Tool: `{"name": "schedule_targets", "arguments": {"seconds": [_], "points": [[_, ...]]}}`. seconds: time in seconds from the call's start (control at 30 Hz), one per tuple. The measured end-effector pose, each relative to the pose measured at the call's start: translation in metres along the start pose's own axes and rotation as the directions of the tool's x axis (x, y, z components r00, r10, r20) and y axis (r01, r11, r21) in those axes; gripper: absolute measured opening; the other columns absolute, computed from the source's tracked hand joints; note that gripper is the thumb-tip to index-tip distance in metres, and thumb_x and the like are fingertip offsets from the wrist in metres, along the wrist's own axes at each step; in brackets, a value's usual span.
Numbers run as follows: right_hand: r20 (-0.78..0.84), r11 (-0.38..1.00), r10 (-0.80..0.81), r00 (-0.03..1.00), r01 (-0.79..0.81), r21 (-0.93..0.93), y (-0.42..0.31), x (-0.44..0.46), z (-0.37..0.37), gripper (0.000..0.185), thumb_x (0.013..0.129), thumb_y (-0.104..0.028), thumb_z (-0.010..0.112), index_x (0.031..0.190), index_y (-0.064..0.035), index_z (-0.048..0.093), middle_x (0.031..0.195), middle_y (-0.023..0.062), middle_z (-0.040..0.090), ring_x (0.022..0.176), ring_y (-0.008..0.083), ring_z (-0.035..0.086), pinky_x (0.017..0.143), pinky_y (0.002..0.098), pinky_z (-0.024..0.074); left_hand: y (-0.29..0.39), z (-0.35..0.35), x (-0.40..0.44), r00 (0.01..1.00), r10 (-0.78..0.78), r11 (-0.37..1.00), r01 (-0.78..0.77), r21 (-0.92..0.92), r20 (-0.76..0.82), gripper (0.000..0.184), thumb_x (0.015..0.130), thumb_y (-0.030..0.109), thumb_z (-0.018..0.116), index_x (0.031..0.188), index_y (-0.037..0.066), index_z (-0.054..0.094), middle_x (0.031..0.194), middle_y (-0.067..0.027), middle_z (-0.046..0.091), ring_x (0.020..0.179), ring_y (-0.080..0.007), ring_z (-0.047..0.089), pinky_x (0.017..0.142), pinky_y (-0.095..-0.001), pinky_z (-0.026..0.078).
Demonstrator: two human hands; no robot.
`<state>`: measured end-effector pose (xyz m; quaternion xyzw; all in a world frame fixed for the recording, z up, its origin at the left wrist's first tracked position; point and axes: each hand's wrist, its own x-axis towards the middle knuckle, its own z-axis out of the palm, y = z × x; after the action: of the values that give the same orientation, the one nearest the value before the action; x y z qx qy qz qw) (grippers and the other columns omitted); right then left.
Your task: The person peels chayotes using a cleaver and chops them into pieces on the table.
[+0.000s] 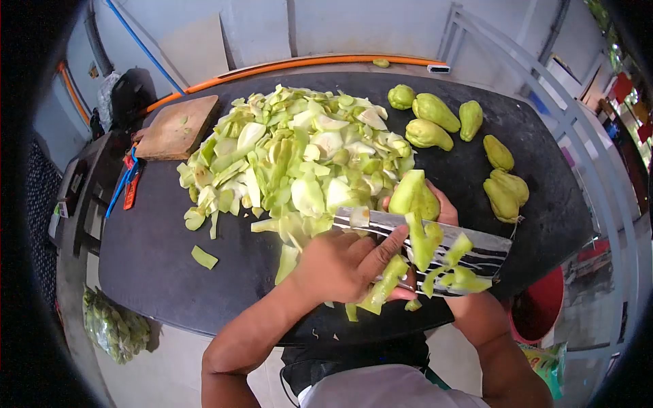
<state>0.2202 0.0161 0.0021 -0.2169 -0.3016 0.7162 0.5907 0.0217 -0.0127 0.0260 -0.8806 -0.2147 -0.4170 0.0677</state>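
My left hand point(350, 264) is closed around a wide-bladed knife point(479, 250), its index finger lying along the blade; the handle is hidden under the hand. The shiny blade reaches to the right, with strips of green peel point(423, 243) on it. Behind the blade, my right hand point(445, 204) grips a partly peeled chayote point(415, 196), pale green and wet, with the fingers curled round its far side. Most of that palm is covered by the blade. Just beyond both hands rises a big heap of chayote peels and slices point(306, 156).
Several whole chayotes point(435, 112) lie at the back right of the dark table point(156, 279). A wooden board point(180, 128) and a red-handled tool point(131, 190) are at the left. A red bucket point(544, 306) stands below the right edge, a bag of green produce point(115, 326) on the floor.
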Motion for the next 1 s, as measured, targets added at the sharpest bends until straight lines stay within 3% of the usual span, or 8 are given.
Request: {"name": "schedule_targets", "arguments": {"seconds": [0.13, 0.27, 0.3, 0.4, 0.5, 0.57, 0.77, 1.0], "points": [[-0.01, 0.904, -0.148, 0.989, 0.131, -0.407, 0.0, -0.009, 0.004, 0.042, 0.105, -0.036, 0.042, 0.131, -0.0051, 0.053, 0.114, 0.0164, 0.067, 0.102, 0.0261, 0.068, 0.094, 0.0425, 0.0553, -0.01, 0.0, -0.004, 0.999, -0.029, 0.998, 0.028, 0.049, 0.02, 0.086, 0.072, 0.058, 0.077, 0.13, -0.002, 0.061, 0.065, -0.0029, 0.057, 0.054, -0.0187, 0.06, 0.045, -0.0323, 0.048], [0.241, 0.948, 0.02, 0.97, -0.095, 0.304, 0.013, 0.0, -0.009, 0.043, 0.102, -0.032, 0.05, 0.138, -0.009, 0.048, 0.135, 0.0124, 0.057, 0.122, 0.0254, 0.058, 0.105, 0.0443, 0.0485, -0.027, -0.006, -0.012, 0.986, -0.161, 0.986, 0.158, 0.058, 0.05, 0.088, 0.072, 0.058, 0.078, 0.131, -0.004, 0.059, 0.064, -0.0032, 0.059, 0.054, -0.0208, 0.062, 0.045, -0.0327, 0.048], [0.089, 0.977, -0.163, 0.983, 0.173, -0.127, 0.01, -0.019, -0.003, 0.046, 0.101, -0.029, 0.053, 0.14, -0.0056, 0.046, 0.135, 0.0127, 0.058, 0.122, 0.0249, 0.058, 0.105, 0.0444, 0.0483, -0.016, -0.004, -0.008, 0.997, -0.072, 0.997, 0.073, 0.036, -0.032, 0.085, 0.073, 0.055, 0.078, 0.132, -0.002, 0.059, 0.065, -0.0026, 0.059, 0.054, -0.0207, 0.062, 0.046, -0.0328, 0.048], [0.038, 0.924, -0.095, 0.995, 0.102, -0.37, -0.001, -0.011, 0.0, 0.05, 0.098, -0.032, 0.057, 0.136, -0.0012, 0.048, 0.124, 0.0131, 0.064, 0.115, 0.027, 0.063, 0.1, 0.0449, 0.0523, 0.0, -0.012, -0.005, 0.967, -0.087, 0.995, 0.074, 0.063, 0.238, 0.079, 0.075, 0.051, 0.078, 0.132, 0.0, 0.06, 0.067, -0.0051, 0.063, 0.058, -0.0237, 0.065, 0.057, -0.0357, 0.054], [-0.135, 0.952, 0.129, 0.982, -0.085, 0.293, 0.008, -0.004, -0.002, 0.042, 0.101, -0.036, 0.047, 0.128, -0.0058, 0.056, 0.115, 0.0133, 0.067, 0.108, 0.0303, 0.065, 0.088, 0.0487, 0.0557, -0.032, -0.01, -0.009, 0.916, -0.361, 0.929, 0.337, 0.152, 0.176, 0.074, 0.079, 0.05, 0.077, 0.132, 0.001, 0.06, 0.069, -0.0062, 0.066, 0.06, -0.0245, 0.067, 0.057, -0.0358, 0.055], [-0.031, 0.972, 0.182, 0.983, -0.175, 0.155, 0.0, -0.004, 0.008, 0.046, 0.102, -0.041, 0.037, 0.125, -0.0073, 0.059, 0.121, 0.0132, 0.065, 0.101, 0.0296, 0.064, 0.074, 0.0437, 0.0504, -0.052, -0.01, -0.016, 0.879, -0.468, 0.879, 0.453, 0.15, 0.094, 0.076, 0.078, 0.053, 0.077, 0.133, 0.004, 0.059, 0.077, -0.0085, 0.07, 0.066, -0.0269, 0.071, 0.059, -0.0359, 0.056], [-0.029, 0.884, 0.296, 0.955, -0.262, 0.388, 0.006, 0.005, -0.027, 0.05, 0.101, -0.049, 0.045, 0.13, -0.0095, 0.056, 0.124, 0.0122, 0.064, 0.119, 0.0274, 0.059, 0.105, 0.0473, 0.0459, -0.02, 0.002, -0.014, 0.987, -0.158, 0.981, 0.152, 0.118, 0.043, 0.082, 0.074, 0.057, 0.077, 0.13, 0.0, 0.061, 0.077, -0.0111, 0.069, 0.065, -0.0267, 0.069, 0.061, -0.0369, 0.056], [0.177, 0.832, 0.25, 0.952, -0.304, 0.465, 0.005, 0.015, -0.038, 0.055, 0.1, -0.051, 0.049, 0.118, -0.0016, 0.062, 0.113, 0.0171, 0.066, 0.11, 0.0347, 0.061, 0.097, 0.0496, 0.051, 0.005, 0.0, -0.001, 0.986, 0.02, 0.982, -0.051, 0.184, 0.167, 0.086, 0.066, 0.054, 0.079, 0.129, -0.002, 0.063, 0.064, 0.0012, 0.054, 0.052, -0.0133, 0.056, 0.048, -0.0293, 0.048]]}}
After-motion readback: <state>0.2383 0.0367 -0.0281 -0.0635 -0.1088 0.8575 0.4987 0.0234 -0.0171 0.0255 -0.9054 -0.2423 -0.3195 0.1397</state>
